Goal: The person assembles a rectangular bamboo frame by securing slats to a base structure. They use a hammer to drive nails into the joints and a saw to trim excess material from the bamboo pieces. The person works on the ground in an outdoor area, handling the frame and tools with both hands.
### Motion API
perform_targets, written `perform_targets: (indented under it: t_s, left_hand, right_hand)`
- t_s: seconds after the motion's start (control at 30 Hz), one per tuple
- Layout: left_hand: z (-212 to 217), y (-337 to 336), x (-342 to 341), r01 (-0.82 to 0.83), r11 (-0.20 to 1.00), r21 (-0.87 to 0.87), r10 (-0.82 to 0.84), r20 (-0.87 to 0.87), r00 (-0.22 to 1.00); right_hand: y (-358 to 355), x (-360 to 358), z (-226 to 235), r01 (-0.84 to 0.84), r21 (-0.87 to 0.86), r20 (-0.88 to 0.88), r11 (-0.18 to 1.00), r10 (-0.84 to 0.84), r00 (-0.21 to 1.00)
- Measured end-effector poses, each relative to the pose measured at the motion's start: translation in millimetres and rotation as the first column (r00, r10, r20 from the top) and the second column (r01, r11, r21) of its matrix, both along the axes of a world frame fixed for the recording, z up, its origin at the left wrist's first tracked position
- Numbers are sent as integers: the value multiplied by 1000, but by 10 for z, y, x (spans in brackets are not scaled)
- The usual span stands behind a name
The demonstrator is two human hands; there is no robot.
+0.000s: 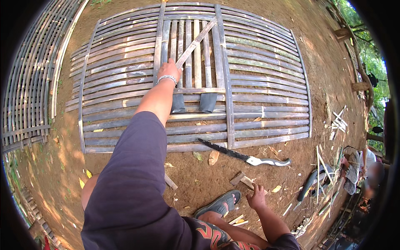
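Note:
My left hand (168,71), with a chain bracelet at its wrist, reaches to the small slatted door in the middle of a large bamboo panel (266,85). Its fingers curl on a bamboo slat (165,41) by the door's left edge, beside the lower end of a diagonal bamboo brace (196,43); the fingertips are partly hidden. Two dark rubber flaps (208,102) hang at the door's lower edge. My right hand (256,197) is low over the ground, fingers apart, at the handle end of a short hammer-like tool (242,180).
A pruning saw (246,158) with a white and grey handle lies with its blade tip on the panel's near edge. Another bamboo panel (31,71) is at the left. My sandalled foot (221,204) stands near the tool. Bamboo offcuts (338,123) and a person (368,162) are at the right.

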State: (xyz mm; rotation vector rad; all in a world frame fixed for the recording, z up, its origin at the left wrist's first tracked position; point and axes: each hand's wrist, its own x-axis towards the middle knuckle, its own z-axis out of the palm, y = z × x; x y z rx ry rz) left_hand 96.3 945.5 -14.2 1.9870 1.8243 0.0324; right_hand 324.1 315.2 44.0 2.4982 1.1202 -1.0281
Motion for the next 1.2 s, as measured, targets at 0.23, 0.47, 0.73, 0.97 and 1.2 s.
perform_targets:
  t_s: [0.23, 0.47, 0.73, 0.97, 1.2]
  left_hand:
    - [-161, 60, -51, 153, 984, 96, -146, -79, 986]
    - [-48, 117, -127, 161, 987, -12, -161, -19, 987]
    - [-452, 383, -870, 63, 996, 68, -58, -66, 996]
    - [-567, 831, -1121, 103, 968, 229, -69, -153, 986]
    - [-677, 1103, -1032, 268, 907, 326, -197, -235, 952]
  right_hand:
    - [-169, -158, 20, 18, 28, -48, 999, -17, 999]
    - [-266, -199, 51, 4, -6, -107, 1000, -4, 994]
    - [1195, -559, 181, -131, 67, -305, 989, 145, 941]
    - [3278, -970, 265, 14, 563, -315, 826, 199, 928]
    - [4587, -1158, 256, 321, 605, -476, 728, 8, 879]
